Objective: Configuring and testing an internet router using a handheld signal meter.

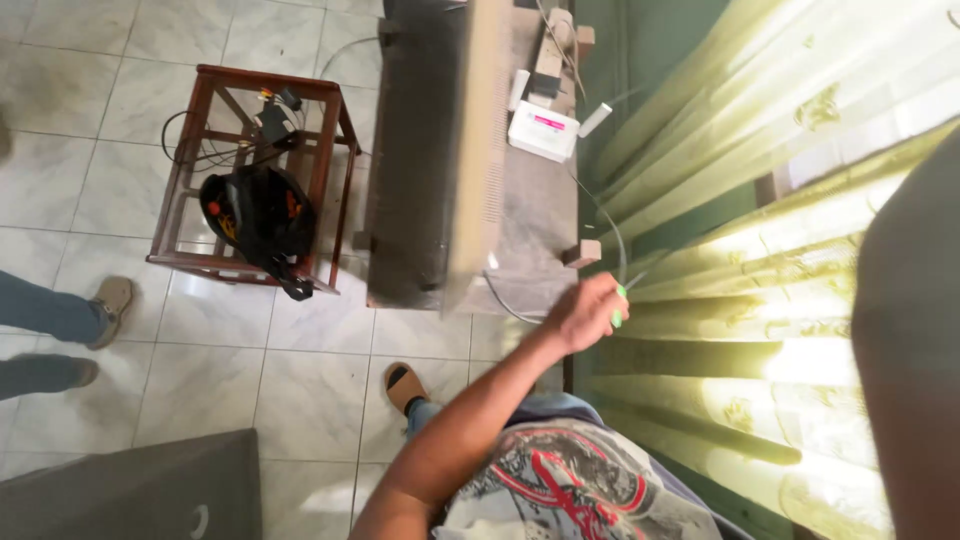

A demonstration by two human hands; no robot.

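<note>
A: Big stuff first?
B: Yellow-green curtain right. Grey table centre, flat panel standing on it, white box at far end. Wooden stand left, black bag inside.
A: Hands?
B: One hand at the table's near right corner, grip clenched on a small green thing, grey cable just beside. Which hand, cannot tell. Other not in view.
</note>
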